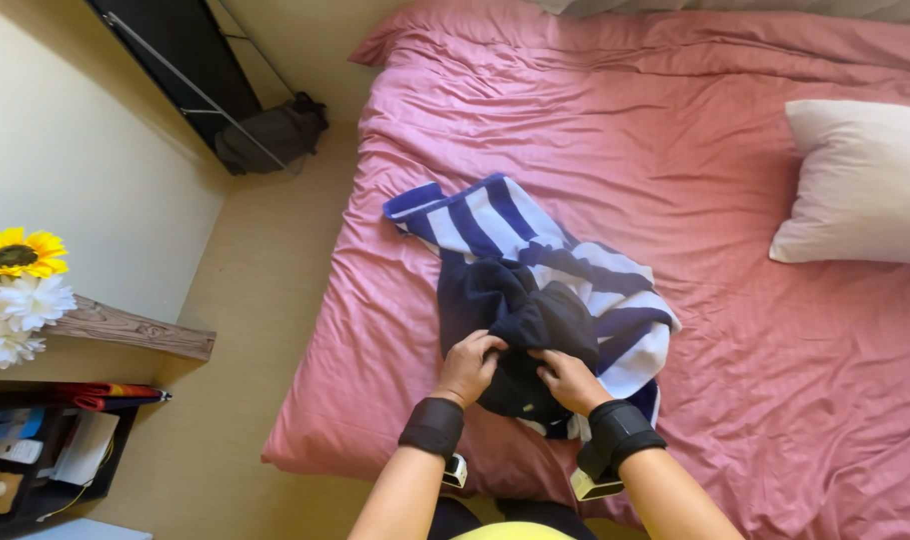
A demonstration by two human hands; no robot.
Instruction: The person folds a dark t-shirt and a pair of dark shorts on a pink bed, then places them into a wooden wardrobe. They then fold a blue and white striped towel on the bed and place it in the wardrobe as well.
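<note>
Seen from above: left hand (pixel 468 366) and right hand (pixel 570 380), both closed, fingers pinching a bunched dark navy garment (pixel 520 330) near the front edge of a bed (pixel 755 330) under a pink cover. Beneath and beyond the garment, a crumpled blue-and-white striped towel (pixel 535 250), spread toward the middle of the bed. Black bands (pixel 434 427) around both wrists. To the right of the garment, well apart, a white pillow (pixel 860 180) on the cover. Left of the bed, across the tan floor, a wooden shelf (pixel 130 330) with a sunflower (pixel 17 252) and white blossoms; farther back, a dark bag (pixel 275 132) against the wall.
</note>
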